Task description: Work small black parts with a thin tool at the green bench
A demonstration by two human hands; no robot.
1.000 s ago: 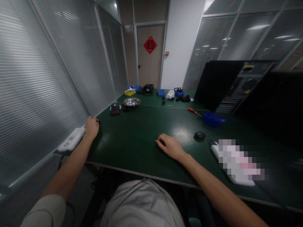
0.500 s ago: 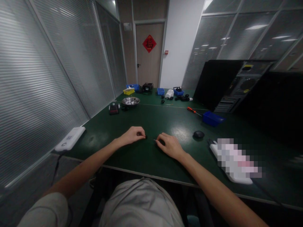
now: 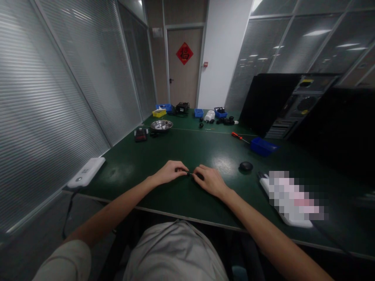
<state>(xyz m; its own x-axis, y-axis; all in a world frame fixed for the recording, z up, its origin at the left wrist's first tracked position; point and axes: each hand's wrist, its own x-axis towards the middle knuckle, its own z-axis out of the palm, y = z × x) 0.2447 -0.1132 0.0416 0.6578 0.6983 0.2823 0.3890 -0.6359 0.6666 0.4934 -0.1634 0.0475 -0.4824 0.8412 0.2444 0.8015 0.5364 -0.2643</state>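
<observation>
My left hand (image 3: 172,171) pinches a small dark piece (image 3: 188,173) between thumb and fingertips, just above the green table (image 3: 164,199). Close on its right, my right hand (image 3: 209,179) has its fingers curled round a thin, light-coloured pin-like item (image 3: 191,174), whose tip points left at the dark piece. The two small items meet or nearly meet; whether they touch is too small to tell. A round black object (image 3: 245,167) lies to the right of my right hand.
An orange-handled screwdriver (image 3: 236,136) lies by a blue bin (image 3: 263,146) at the right. A metal bowl (image 3: 161,125) and a dark case (image 3: 141,134) stand back left. White devices (image 3: 86,171) flank both sides. Small bins and a computer case (image 3: 269,103) are further back.
My left hand has moved right with the dark piece, closing the gap to the thin item in my right hand. My right hand has hardly moved.
</observation>
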